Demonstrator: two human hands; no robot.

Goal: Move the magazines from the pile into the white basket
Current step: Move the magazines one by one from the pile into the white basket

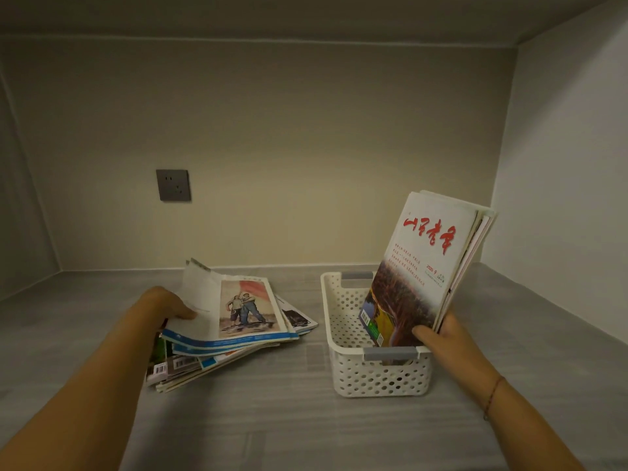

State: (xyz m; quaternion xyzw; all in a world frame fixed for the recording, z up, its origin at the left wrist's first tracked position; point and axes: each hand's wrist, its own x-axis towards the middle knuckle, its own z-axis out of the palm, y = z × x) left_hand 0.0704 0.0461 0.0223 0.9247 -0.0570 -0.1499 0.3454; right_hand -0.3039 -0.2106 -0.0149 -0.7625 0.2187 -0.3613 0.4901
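Note:
A messy pile of magazines [238, 331] lies on the grey surface at left of centre. My left hand [166, 305] grips the left edge of the top magazine, whose cover shows two figures under a red flag; that edge is lifted. The white perforated basket [343, 321] stands to the right of the pile. Several magazines [424, 266] stand upright and tilted in the basket's right side, the front one white with red lettering. My right hand [441, 338] holds this bundle at its lower edge, thumb on the front cover.
The grey surface [289, 419] sits in a recess with beige walls at the back and both sides. A dark wall socket [173, 185] is on the back wall above the pile. The right wall [560, 198] stands close behind the basket.

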